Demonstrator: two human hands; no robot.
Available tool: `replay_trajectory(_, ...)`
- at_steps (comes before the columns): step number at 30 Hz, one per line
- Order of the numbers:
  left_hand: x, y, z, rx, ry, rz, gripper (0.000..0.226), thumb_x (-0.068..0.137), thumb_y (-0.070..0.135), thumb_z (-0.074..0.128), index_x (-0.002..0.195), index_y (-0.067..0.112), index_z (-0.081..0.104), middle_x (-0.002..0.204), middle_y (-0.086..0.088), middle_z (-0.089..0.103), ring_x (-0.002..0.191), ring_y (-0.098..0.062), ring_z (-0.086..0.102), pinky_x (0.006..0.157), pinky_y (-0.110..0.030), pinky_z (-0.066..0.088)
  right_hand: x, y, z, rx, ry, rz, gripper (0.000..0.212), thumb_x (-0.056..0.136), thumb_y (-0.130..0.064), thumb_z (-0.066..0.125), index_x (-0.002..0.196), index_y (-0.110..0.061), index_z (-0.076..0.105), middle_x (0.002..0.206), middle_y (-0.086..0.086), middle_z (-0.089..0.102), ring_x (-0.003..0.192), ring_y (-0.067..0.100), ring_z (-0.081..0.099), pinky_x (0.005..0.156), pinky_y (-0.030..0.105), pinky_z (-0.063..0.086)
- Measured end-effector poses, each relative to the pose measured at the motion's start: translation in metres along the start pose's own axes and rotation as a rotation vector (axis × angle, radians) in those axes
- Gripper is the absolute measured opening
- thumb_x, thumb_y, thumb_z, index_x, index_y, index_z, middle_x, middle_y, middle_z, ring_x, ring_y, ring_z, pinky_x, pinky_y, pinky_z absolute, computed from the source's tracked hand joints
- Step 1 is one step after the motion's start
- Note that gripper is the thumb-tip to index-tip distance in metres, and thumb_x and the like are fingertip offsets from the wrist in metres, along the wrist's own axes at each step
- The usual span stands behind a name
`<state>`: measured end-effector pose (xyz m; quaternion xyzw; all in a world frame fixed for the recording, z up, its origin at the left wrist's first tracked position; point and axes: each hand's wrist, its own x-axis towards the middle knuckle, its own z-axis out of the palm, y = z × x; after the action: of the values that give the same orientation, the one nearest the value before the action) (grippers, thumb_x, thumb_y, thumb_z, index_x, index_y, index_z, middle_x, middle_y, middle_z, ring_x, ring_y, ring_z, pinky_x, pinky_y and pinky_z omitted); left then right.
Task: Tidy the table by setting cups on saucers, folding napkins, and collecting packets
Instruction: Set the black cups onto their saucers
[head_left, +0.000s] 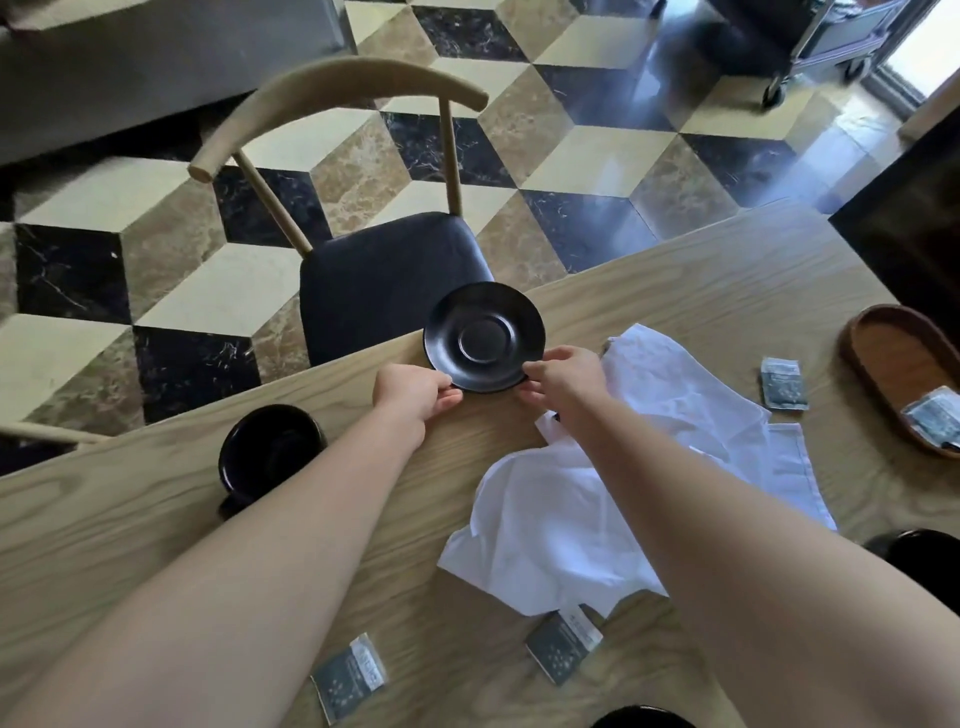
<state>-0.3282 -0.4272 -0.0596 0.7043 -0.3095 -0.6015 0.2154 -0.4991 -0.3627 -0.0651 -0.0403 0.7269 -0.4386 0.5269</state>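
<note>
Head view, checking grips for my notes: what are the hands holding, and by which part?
Both hold the black saucer by its near rim: left hand at the near-left edge, right hand at the near-right edge.

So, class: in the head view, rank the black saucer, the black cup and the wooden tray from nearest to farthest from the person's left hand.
1. Black saucer: gripped at its near rim by the left hand.
2. Black cup: on the table, left of the forearm.
3. Wooden tray: far right edge.
</note>
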Motion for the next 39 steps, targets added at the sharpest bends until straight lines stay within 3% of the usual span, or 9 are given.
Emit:
replay_trajectory(8,0.0,-0.003,0.0,0.019,0.0,-0.01,0.005,0.083,-0.012,0.067,0.082,-0.008,0.064,0.075,-0.015,0.065,0.05,-0.02,0.068,0.053,-0.026,0.061,-0.007,0.003,0.002,0.052,0.005,0.025,0.039,0.091,0.006,0.066,0.129,0.002,0.054,0.087,0.018,0.063,0.083,0.033,0.068,0.076,0.041,0.061)
replay_trajectory(12,-0.016,0.002,-0.006,0.07,-0.035,-0.017,0.009,0.089,0.002,0.068,0.088,-0.007,0.065,0.07,-0.016,0.063,0.046,-0.017,0.064,0.043,-0.023,0.055,-0.03,-0.004,-0.006,-0.053,0.086,-0.062,0.007,0.092,-0.007,0.069,0.092,-0.004,0.063,0.086,0.015,0.07,0.086,0.031,0.075,0.086,0.044,0.062)
replay_trajectory(16,-0.068,0.001,-0.007,0.251,0.029,0.241,0.016,0.087,0.023,0.066,0.091,0.007,0.066,0.071,-0.005,0.064,0.053,-0.013,0.058,0.05,-0.026,0.044,-0.084,-0.002,-0.045,0.059,0.155,-0.296,0.009,0.088,-0.008,0.064,0.097,-0.005,0.067,0.083,0.006,0.07,0.077,0.019,0.075,0.077,0.038,0.063)
replay_trajectory(19,-0.143,-0.022,0.009,0.216,-0.12,0.458,0.013,0.082,0.034,0.067,0.083,0.021,0.064,0.067,0.003,0.064,0.056,-0.008,0.058,0.05,-0.021,0.047,-0.131,0.029,-0.094,0.206,0.231,-0.323,0.007,0.091,-0.005,0.064,0.095,-0.007,0.068,0.088,0.007,0.071,0.077,0.018,0.075,0.068,0.027,0.06)
replay_trajectory(23,-0.223,-0.089,0.061,0.168,-0.45,0.324,0.006,0.087,0.026,0.069,0.086,0.021,0.066,0.063,0.002,0.067,0.056,-0.013,0.065,0.049,-0.022,0.049,-0.171,0.094,-0.154,0.405,0.415,-0.153,0.004,0.096,-0.005,0.062,0.097,-0.006,0.066,0.089,0.009,0.069,0.073,0.014,0.073,0.068,0.025,0.059)
replay_trajectory(28,-0.265,-0.158,0.133,0.24,-0.673,0.111,0.007,0.094,0.011,0.065,0.093,0.016,0.07,0.071,-0.003,0.073,0.062,-0.015,0.069,0.053,-0.025,0.054,-0.19,0.168,-0.226,0.523,0.551,-0.007,0.005,0.096,-0.007,0.062,0.1,-0.005,0.064,0.09,0.016,0.069,0.07,0.013,0.072,0.063,0.026,0.058)
replay_trajectory(34,-0.275,-0.175,0.212,0.331,-0.697,0.008,0.024,0.094,0.024,0.068,0.116,0.017,0.064,0.107,-0.014,0.067,0.073,-0.02,0.069,0.067,-0.036,0.062,-0.192,0.2,-0.31,0.575,0.655,0.073,0.025,0.095,-0.028,0.066,0.112,-0.01,0.062,0.11,0.006,0.068,0.099,0.025,0.072,0.077,0.039,0.062)
replay_trajectory(37,-0.28,-0.173,0.243,0.386,-0.716,0.088,0.044,0.086,0.041,0.071,0.127,0.027,0.062,0.122,-0.001,0.064,0.093,-0.017,0.071,0.073,-0.039,0.064,-0.191,0.197,-0.341,0.503,0.669,0.062,0.027,0.095,-0.039,0.064,0.108,-0.016,0.064,0.112,0.004,0.069,0.102,0.025,0.071,0.084,0.043,0.062)
replay_trajectory(39,-0.282,-0.17,0.258,0.443,-0.713,0.162,0.053,0.08,0.048,0.068,0.131,0.036,0.059,0.118,0.005,0.067,0.104,-0.013,0.067,0.087,-0.045,0.06,-0.188,0.19,-0.355,0.458,0.675,0.049,0.029,0.094,-0.042,0.063,0.111,-0.019,0.063,0.115,0.004,0.068,0.105,0.025,0.069,0.091,0.048,0.059)
